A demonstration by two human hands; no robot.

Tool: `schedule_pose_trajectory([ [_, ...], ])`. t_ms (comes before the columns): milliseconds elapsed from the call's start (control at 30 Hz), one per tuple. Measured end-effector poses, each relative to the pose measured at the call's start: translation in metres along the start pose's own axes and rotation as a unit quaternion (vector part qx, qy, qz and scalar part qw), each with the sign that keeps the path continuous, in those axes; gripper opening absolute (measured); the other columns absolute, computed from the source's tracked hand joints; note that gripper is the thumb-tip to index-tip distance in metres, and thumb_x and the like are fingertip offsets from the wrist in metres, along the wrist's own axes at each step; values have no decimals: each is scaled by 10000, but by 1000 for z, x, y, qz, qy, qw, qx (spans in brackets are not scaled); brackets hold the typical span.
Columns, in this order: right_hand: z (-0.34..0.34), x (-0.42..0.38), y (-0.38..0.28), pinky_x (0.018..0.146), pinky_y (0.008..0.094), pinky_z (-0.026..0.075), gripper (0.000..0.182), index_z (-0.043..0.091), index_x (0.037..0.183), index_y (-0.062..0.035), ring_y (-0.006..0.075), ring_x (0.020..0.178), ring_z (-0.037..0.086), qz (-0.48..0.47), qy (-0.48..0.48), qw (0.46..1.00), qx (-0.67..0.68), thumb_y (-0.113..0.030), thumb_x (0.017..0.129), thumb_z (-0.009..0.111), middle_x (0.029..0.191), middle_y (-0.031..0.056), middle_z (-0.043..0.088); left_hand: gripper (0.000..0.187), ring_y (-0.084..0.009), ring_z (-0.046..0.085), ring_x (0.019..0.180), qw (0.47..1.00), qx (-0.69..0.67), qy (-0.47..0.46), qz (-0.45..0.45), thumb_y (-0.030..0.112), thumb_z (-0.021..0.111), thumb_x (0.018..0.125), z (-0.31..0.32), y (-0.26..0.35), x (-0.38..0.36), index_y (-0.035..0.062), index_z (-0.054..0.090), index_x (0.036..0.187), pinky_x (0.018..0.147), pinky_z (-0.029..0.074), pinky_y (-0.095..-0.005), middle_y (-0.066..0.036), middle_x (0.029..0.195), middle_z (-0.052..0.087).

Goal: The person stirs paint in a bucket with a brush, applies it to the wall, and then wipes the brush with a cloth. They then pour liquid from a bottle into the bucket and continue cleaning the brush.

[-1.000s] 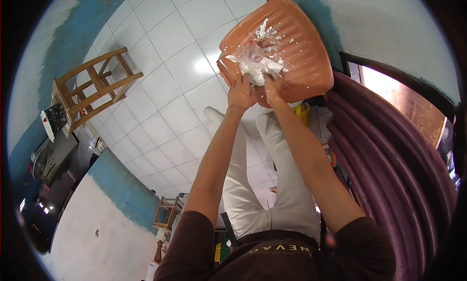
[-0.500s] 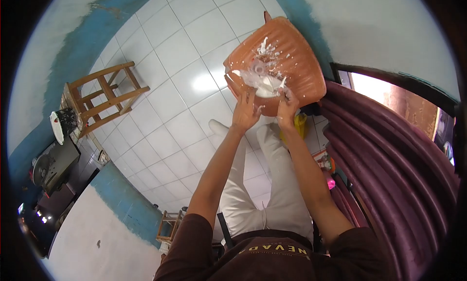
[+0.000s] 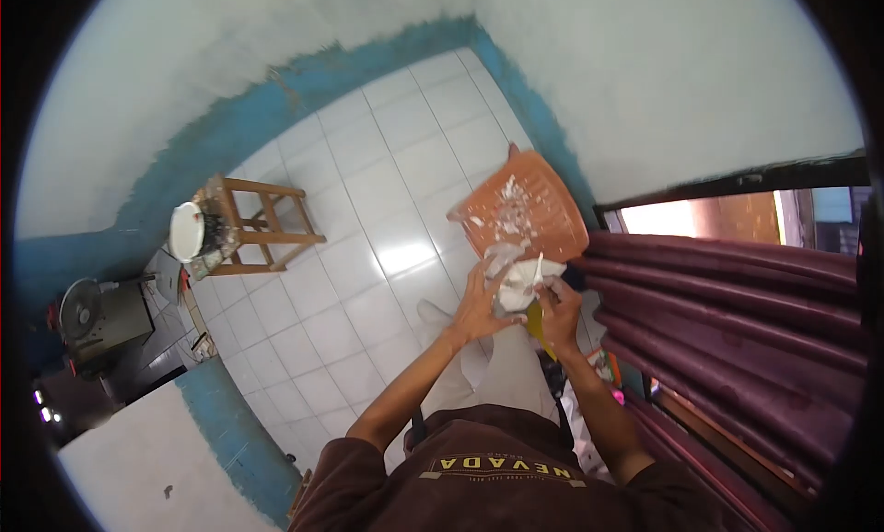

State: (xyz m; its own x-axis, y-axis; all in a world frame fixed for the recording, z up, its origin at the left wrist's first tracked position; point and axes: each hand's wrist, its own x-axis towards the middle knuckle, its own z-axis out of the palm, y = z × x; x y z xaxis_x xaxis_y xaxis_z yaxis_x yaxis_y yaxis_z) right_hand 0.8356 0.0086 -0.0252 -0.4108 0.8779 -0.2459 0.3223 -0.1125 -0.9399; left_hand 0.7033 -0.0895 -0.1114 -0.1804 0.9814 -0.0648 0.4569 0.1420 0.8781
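From my seat at the remote feed I take in the pale wall [image 3: 663, 90] with its blue lower band, then the white tiled floor [image 3: 331, 320] and the purple curtain [image 3: 737, 315] down the right. Next in size comes the orange seat [image 3: 559, 205] near the wall, its far corner tipped by a small projection, and a wooden stool [image 3: 281, 238] well off to the left with a white-rimmed bucket [image 3: 187, 233] on its top. White smears [image 3: 511, 191] run from near the seat's far edge down its middle. Just off the seat's near edge, between the two hands, I have the white bag [image 3: 518, 288], apparently plastic with something pasty inside. My left hand [image 3: 477, 309] cups its left side, fingers spread on the far side, thumb beneath; how firmly it presses I cannot tell. My right hand [image 3: 560, 318] pinches the bag's right edge with bent fingers. The bag's longer axis slants from low left to upper right, more across me than away. Clear plastic [image 3: 502, 256] sticks out by the left fingertips; smallest of all, the white tip [image 3: 540, 265] points away from me toward the seat, closer to the right hand than to the left.
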Motion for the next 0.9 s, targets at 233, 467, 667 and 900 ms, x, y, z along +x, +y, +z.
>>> schedule_pose_trajectory([
  [233,104,-60,-128,686,224,461,94,638,880,47,89,774,604,-107,-157,974,119,13,937,571,825,66,667,944,-414,303,1383,993,-49,103,21,362,900,623,-161,52,-87,105,413,1390,1117,334,-502,-184,1498,318],
  [467,230,-89,-189,753,244,483,71,632,897,78,122,814,624,-156,-340,909,184,75,919,564,838,86,652,886,-324,564,1193,957,-108,246,-107,350,891,655,-253,52,-194,72,458,1376,995,474,-410,-144,1304,568],
  [667,325,-108,-208,725,215,472,86,626,879,70,86,792,599,-182,-479,854,85,36,940,575,829,45,624,767,-294,551,1174,932,-80,304,-179,335,885,674,-272,3,-266,48,545,1299,989,450,-362,-126,1249,592],
  [900,442,-101,-227,726,224,475,79,634,899,73,96,792,593,-94,-536,832,110,35,937,575,829,51,628,836,-247,506,1222,855,-332,346,-198,306,856,722,-327,-41,-286,9,457,1394,1041,386,-363,-140,1295,562],
])
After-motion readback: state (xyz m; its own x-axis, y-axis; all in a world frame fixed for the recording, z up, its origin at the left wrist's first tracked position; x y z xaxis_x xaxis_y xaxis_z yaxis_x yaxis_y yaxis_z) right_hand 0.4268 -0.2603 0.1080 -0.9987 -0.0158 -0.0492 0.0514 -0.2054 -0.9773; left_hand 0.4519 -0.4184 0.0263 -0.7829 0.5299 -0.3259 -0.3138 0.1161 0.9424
